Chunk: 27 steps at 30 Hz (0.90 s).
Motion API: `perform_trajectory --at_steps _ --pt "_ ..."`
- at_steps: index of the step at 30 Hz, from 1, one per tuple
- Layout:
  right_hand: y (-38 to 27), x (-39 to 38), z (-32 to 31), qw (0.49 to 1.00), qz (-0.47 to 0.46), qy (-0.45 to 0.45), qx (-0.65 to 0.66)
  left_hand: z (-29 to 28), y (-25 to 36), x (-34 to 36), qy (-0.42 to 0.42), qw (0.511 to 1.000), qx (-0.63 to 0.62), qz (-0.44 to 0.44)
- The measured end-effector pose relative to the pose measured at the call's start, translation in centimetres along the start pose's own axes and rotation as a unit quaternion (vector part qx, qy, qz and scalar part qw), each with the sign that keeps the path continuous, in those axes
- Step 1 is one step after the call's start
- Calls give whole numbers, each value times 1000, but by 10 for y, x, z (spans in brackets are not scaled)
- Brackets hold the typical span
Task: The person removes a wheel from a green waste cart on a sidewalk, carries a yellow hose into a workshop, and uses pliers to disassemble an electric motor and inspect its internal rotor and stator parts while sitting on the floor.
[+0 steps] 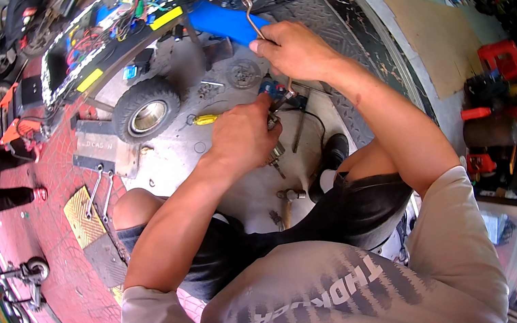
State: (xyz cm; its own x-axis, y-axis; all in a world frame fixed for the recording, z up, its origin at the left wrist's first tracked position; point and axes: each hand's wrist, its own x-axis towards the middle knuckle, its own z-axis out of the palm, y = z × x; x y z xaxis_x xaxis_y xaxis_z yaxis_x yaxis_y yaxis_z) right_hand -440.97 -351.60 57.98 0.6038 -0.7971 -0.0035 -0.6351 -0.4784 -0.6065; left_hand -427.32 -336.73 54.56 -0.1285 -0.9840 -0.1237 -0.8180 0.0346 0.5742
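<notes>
My right hand (293, 51) is closed around a long metal wrench (253, 22), whose ring end sticks out beyond the fingers. The wrench's other end reaches down to a metal fitting beside my left hand. My left hand (241, 135) has its fingers curled around a metal part (276, 153); the grip hides most of it, so its kind is unclear. Just past the left fingertips is a blue and black power tool (272, 87) with a dark cord. A hammer (288, 204) lies on the floor between my legs.
A small wheel with a knobby tyre (148, 110) sits ahead on the left. Two spanners (99, 193) lie by my left knee. A yellow-handled tool (204, 120) is on the floor. Ahead stands a frame with tangled wires (123, 20); another person's legs (2, 179) show far left.
</notes>
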Motion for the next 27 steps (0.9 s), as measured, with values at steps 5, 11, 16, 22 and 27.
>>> perform_trajectory --at_steps 5,11,16,22,27 --pt "-9 17 13 999 4 -27 24 -10 -9 2 -9 1000 7 -29" --pt "-20 14 17 999 -52 -8 5 -3 -29 6 -2 997 -74 -21" --pt "-19 10 19 998 -65 -4 -20 -5 -22 7 -22 997 -71 -28" --pt "-27 -8 5 999 -31 10 14 -8 -15 0 -20 995 -93 -7" --pt "-28 -39 -7 990 -99 90 -34 -6 -14 -7 -24 992 -117 30"
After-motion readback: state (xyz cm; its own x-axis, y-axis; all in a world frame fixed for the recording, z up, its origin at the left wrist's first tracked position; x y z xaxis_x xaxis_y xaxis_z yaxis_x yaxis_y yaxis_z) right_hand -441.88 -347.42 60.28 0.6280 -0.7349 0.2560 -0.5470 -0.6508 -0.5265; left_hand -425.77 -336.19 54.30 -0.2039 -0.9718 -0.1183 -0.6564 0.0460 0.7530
